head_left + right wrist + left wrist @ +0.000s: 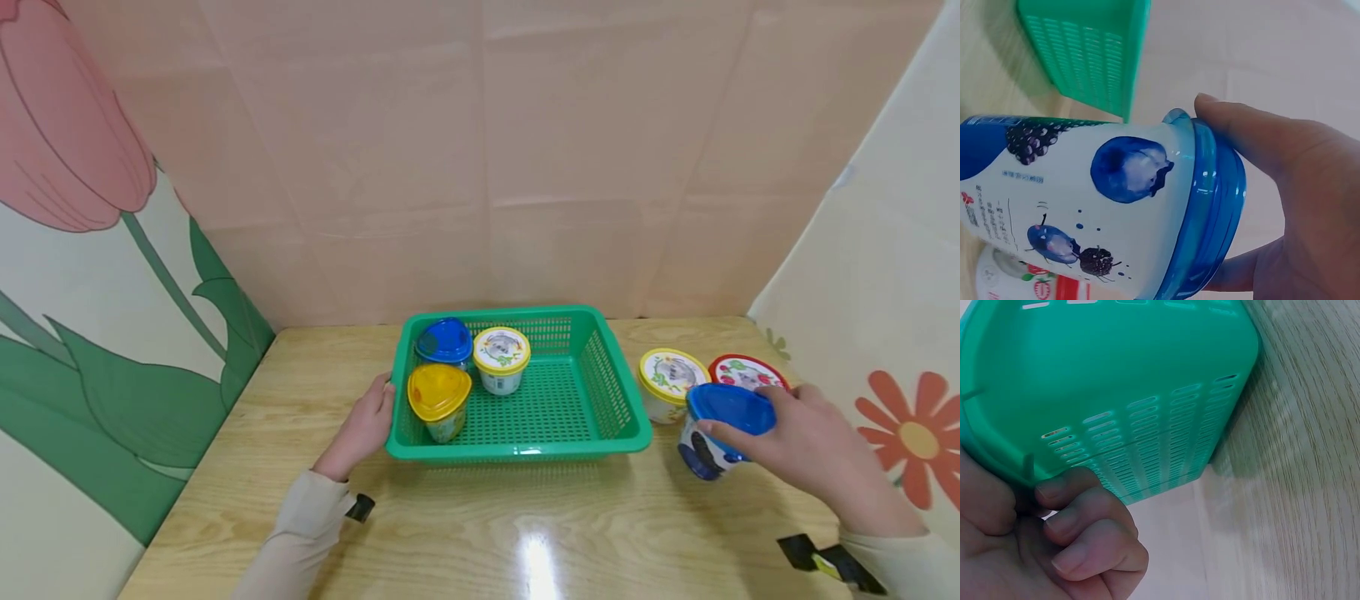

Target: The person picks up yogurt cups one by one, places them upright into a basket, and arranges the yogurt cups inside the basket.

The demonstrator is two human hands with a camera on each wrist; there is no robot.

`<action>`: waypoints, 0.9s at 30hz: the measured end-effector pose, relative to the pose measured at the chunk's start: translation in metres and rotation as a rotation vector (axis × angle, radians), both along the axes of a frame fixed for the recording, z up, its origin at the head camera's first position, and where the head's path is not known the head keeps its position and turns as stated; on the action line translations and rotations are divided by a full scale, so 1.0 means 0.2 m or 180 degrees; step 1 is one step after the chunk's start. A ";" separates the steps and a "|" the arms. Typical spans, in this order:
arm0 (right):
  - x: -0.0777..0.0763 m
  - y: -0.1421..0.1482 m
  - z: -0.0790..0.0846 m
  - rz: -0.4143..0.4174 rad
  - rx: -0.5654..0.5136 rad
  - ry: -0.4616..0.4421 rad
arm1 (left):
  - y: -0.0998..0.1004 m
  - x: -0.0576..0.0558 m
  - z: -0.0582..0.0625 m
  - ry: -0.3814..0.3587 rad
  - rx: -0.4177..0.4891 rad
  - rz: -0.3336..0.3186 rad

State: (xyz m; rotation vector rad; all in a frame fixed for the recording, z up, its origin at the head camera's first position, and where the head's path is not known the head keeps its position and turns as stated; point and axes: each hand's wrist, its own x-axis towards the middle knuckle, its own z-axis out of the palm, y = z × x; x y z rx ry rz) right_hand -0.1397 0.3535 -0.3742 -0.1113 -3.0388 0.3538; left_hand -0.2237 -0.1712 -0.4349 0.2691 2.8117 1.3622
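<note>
My right hand (817,454) grips a yogurt tub (1085,194) by its blue lid (731,407); thumb and fingers sit on opposite sides of the lid. Blueberries and blackberries are printed on its white wall, and it is tilted. At the left end of the green plastic basket (525,452), my left hand (365,427) holds the rim, with curled fingers (1094,540) against the outer wall. Inside the basket stand a blue-lidded tub (444,340), a yellow-lidded tub (439,392) and a tub with a white, yellow-rimmed lid (502,348).
Right of the basket, a yellow-rimmed tub (672,375) and a red-rimmed tub (748,372) stand side by side on the wooden table (450,533), behind the held tub. A pinkish sheet (480,167) hangs behind the table, with flower-printed panels at both sides.
</note>
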 end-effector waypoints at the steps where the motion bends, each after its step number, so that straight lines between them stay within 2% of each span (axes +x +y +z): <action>1: 0.00 0.00 0.01 -0.0010 -0.0022 0.0008 | 0.00 0.00 0.00 0.0001 0.0003 0.0003; 11: -0.03 -0.02 0.10 0.0048 -0.0078 0.0180 | 0.00 0.00 0.01 -0.0070 0.0043 0.0010; 18: -0.05 -0.04 0.17 0.0198 -0.0090 0.0358 | 0.00 0.00 0.02 -0.0095 0.0076 -0.0008; 27: -0.10 -0.10 0.24 0.0360 -0.0066 0.0377 | 0.00 -0.01 0.01 -0.0125 0.0069 -0.0005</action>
